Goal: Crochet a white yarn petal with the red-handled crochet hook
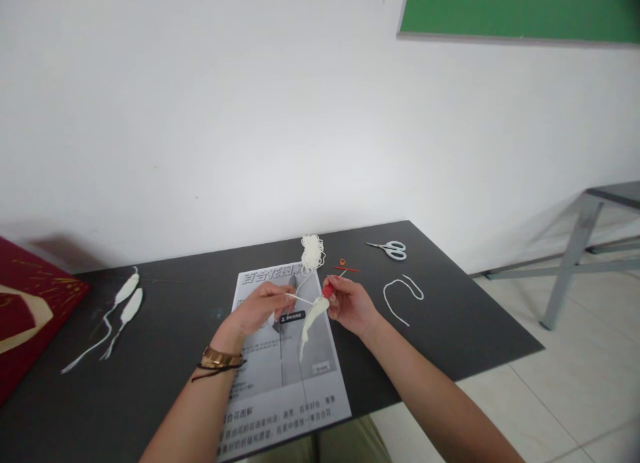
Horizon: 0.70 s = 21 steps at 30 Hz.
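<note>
Over the printed sheet (280,376), my right hand (353,306) is closed on a crochet hook with a red grip (327,290). A small white crocheted piece (311,323) hangs at the hook, its lower end pointing down. My left hand (261,307) is closed on white yarn (300,298), which runs stretched from its fingers to the crocheted piece. Behind both hands lies a loose heap of white yarn (313,252). Whether the right fingers also pinch the crocheted piece is hard to make out.
Scissors (393,249) lie at the back right, near a loose yarn length (400,302). An orange needle (345,269) and a small orange ring (343,262) are beyond my right hand. Two finished-looking white petals (131,306) with yarn tails and a red box (30,310) are left.
</note>
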Available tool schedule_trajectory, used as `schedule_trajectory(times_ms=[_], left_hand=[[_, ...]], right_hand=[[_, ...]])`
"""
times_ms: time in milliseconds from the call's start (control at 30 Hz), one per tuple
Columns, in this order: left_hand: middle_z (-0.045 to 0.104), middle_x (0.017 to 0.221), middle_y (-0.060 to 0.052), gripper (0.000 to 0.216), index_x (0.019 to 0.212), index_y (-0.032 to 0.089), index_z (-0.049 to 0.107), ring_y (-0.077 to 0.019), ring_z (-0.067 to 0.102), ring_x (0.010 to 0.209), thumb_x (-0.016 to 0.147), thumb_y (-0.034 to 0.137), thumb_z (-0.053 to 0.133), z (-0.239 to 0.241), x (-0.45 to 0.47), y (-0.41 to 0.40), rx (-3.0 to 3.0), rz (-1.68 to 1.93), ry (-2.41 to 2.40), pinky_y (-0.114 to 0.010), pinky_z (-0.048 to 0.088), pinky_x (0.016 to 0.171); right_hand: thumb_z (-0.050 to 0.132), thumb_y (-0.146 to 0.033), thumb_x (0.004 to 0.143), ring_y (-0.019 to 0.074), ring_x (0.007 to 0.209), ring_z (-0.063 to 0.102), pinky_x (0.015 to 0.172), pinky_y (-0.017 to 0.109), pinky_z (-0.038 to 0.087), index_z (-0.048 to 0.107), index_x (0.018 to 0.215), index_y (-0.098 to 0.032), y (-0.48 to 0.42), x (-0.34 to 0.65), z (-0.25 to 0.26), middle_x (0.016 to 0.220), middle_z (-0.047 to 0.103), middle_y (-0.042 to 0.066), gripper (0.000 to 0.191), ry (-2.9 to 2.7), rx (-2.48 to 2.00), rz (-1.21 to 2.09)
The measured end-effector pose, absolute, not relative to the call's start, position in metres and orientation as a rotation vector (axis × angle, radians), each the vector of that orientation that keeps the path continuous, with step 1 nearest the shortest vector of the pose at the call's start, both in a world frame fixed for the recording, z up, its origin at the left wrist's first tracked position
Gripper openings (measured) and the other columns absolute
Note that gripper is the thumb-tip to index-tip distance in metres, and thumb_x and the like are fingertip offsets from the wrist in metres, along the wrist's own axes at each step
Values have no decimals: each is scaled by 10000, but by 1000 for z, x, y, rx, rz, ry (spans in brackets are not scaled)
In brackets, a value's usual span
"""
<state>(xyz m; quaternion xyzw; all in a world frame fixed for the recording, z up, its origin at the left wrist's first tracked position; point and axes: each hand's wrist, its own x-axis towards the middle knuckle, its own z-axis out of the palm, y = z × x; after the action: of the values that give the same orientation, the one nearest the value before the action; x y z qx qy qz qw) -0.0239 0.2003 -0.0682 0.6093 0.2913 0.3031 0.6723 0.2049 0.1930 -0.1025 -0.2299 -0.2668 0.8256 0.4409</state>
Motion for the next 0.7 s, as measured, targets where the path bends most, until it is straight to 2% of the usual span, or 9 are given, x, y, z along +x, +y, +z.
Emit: schedule_trajectory(times_ms=[133,233,300,400,500,700], left_hand=[[632,1094,-87,285,1080,141,610,-214,624,922,900,358,566,-61,-4,187,1223,900,550,-413,521,792],[614,1150,-95,281,980,146,680,-226,592,989,822,375,642,-53,7,177,1126,970,516,-397,477,864],[612,1169,-102,360,1057,165,700,-242,582,1005,771,384,676,-48,10,172,1089,985,527,-384,455,887],[617,1182,-106,573,1284,212,594,-264,574,1022,737,324,722,-42,13,169,1100,979,589,-374,446,876],[637,1130,-59,680,1337,272,538,-235,561,1033,702,189,770,-40,18,166,1151,1018,695,-316,437,856],[655,857,25,518,1275,292,589,-129,557,810,784,165,693,-45,27,165,1163,1200,930,-236,412,759]], right_hand=[[560,-316,923,136,723,635,615,290,551,596,1055,-139,192,204,-101,950,645,39,224,-669,-558,2016],[552,-316,930,80,545,575,485,213,499,609,947,-127,191,203,-98,770,625,-12,199,-667,-559,1988],[556,-316,928,64,470,542,434,190,476,616,883,-122,191,201,-94,662,599,-40,208,-658,-565,1963],[625,-319,872,68,412,524,386,180,486,645,818,-122,191,199,-88,545,583,-52,205,-634,-583,1916],[711,-326,785,75,407,530,377,179,518,674,798,-135,190,197,-83,525,609,-42,195,-610,-609,1859],[752,-350,743,94,476,584,461,233,589,693,812,-145,187,195,-79,609,676,-14,224,-634,-670,1767]])
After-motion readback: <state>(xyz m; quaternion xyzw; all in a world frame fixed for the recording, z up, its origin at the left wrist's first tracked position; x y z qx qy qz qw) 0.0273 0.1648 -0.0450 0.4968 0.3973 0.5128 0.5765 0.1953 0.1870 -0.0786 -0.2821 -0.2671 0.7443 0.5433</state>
